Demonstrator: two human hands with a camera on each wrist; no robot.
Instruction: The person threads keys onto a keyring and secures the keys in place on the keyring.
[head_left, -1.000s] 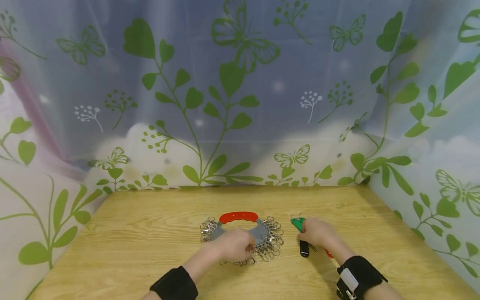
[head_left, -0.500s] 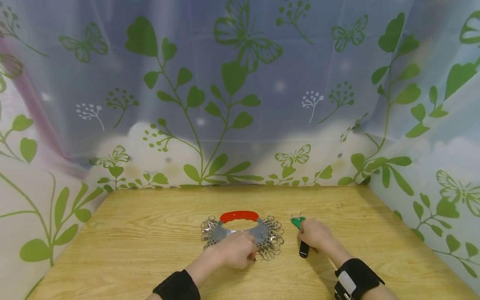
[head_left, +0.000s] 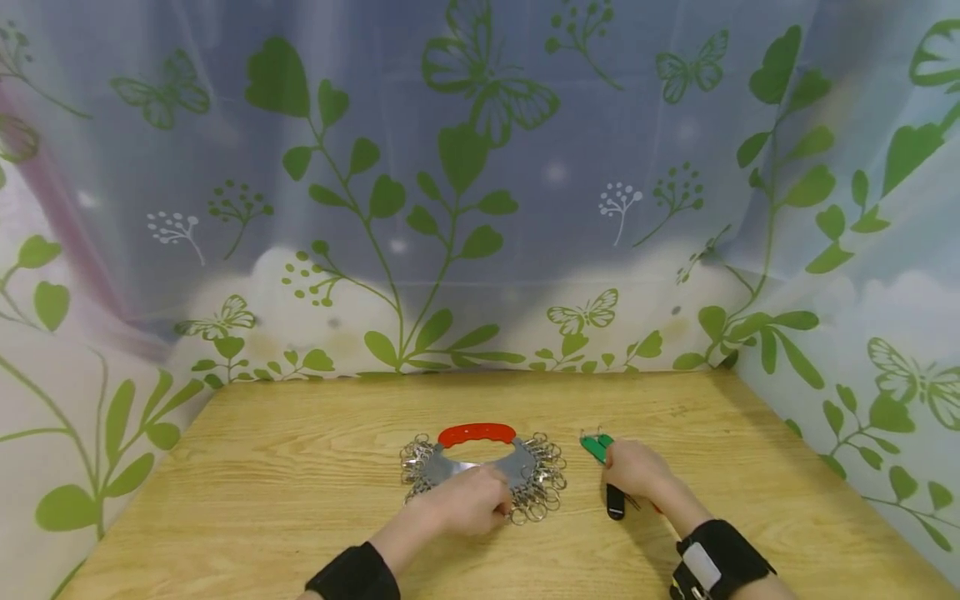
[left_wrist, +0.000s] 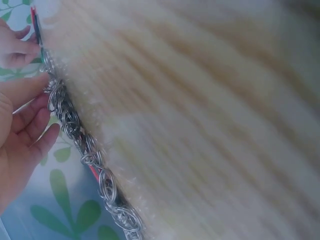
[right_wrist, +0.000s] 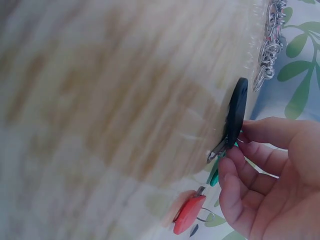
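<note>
A grey curved plate with a red grip [head_left: 477, 433] lies mid-table in the head view. Metal rings and clasps [head_left: 542, 471] crowd its outer edge. Over its front edge is my left hand [head_left: 467, 502]; in the left wrist view its fingertips pinch one of the metal rings [left_wrist: 56, 95]. My right hand [head_left: 637, 469] is to the right of the plate. Between thumb and fingers it pinches a slim black oval piece [right_wrist: 236, 112] with a metal end, its exact kind unclear. A green piece [head_left: 595, 447] with wire rings lies by those fingers, partly hidden.
A red piece [right_wrist: 189, 215] with a ring lies near my right hand, mostly hidden in the head view. The wooden table [head_left: 300, 433] meets a leaf-patterned curtain [head_left: 480, 208] at the back and sides.
My left hand has shifted slightly toward the front of the plate and now covers some front rings. In my right hand, the black piece has moved slightly right and nearer.
</note>
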